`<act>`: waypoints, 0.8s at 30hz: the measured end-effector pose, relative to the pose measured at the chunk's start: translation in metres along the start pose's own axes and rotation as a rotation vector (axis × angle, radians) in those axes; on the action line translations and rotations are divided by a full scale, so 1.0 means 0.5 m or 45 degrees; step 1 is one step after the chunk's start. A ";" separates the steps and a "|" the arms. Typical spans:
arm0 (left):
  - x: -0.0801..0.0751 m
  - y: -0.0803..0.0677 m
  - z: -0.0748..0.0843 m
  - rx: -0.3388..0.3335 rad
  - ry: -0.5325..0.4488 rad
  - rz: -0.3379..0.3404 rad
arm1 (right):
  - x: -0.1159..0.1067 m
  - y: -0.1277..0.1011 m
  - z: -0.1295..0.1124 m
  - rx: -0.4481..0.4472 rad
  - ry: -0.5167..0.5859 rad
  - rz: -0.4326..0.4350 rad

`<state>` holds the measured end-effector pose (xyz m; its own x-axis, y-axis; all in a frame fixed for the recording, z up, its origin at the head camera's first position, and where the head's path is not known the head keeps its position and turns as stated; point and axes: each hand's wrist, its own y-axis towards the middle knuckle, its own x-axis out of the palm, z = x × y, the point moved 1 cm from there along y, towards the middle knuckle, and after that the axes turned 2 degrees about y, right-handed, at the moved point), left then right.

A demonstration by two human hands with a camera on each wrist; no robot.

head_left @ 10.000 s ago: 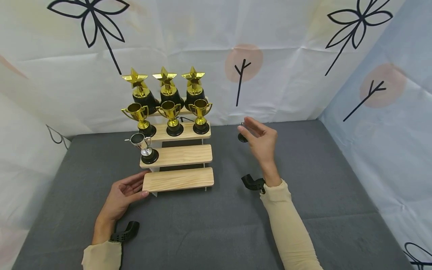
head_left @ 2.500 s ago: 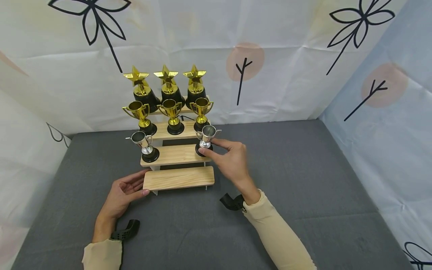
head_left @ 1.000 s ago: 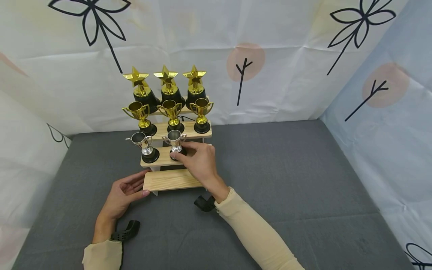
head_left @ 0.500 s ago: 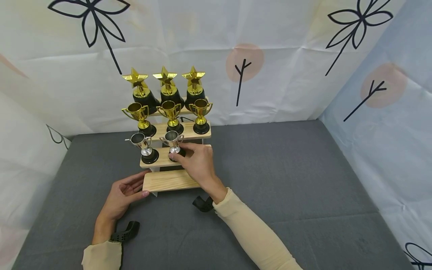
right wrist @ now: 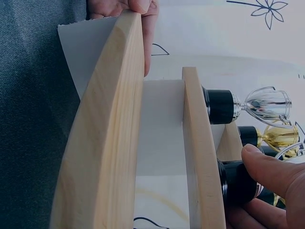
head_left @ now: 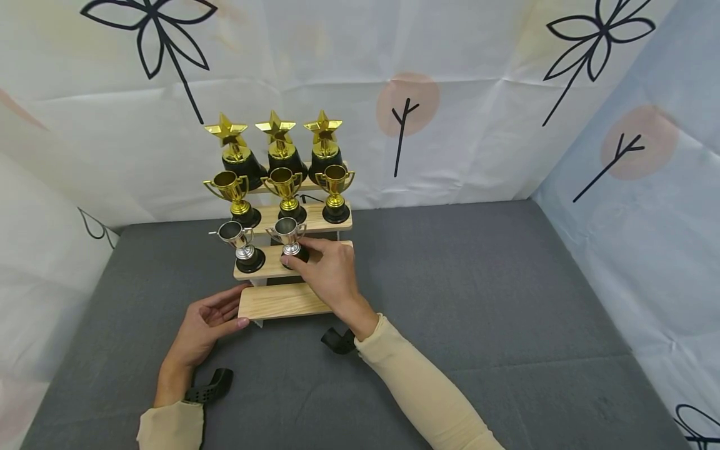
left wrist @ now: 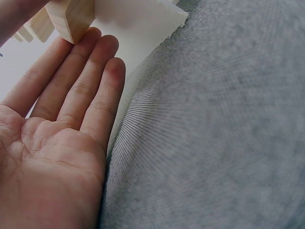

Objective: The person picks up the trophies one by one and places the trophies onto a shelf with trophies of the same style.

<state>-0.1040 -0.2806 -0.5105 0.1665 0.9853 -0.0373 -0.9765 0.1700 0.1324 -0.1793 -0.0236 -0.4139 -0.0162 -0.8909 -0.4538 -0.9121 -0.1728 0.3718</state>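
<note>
Nearest, at about seven o'clock on the grey cloth, the left hand lay with fingers straight and together, their tips touching the left end of the lowest wooden step; it gripped nothing. The left wrist view showed those fingers against the step's corner.

Just beyond, toward twelve o'clock, the right hand had thumb and fingers curled round the black base of a silver cup, which stood upright in the middle of the second step. The right wrist view showed the thumb pressed on that base.

At ten o'clock from it, well apart, another silver cup stood on the same step.

Farther back, three gold cups stood in a row on the third step, and three gold star trophies on the top one.
</note>
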 end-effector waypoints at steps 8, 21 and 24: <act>0.000 0.002 0.000 0.011 0.009 0.001 | 0.000 -0.001 0.001 -0.010 -0.012 0.007; 0.001 0.003 -0.001 0.015 0.014 0.005 | -0.036 -0.022 0.010 -0.039 0.096 0.032; 0.000 0.003 -0.002 0.015 0.011 0.006 | -0.050 -0.029 0.017 -0.062 0.127 0.043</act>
<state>-0.1055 -0.2801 -0.5114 0.1607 0.9860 -0.0449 -0.9756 0.1655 0.1445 -0.1694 0.0049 -0.4148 -0.0041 -0.9335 -0.3586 -0.8905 -0.1598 0.4259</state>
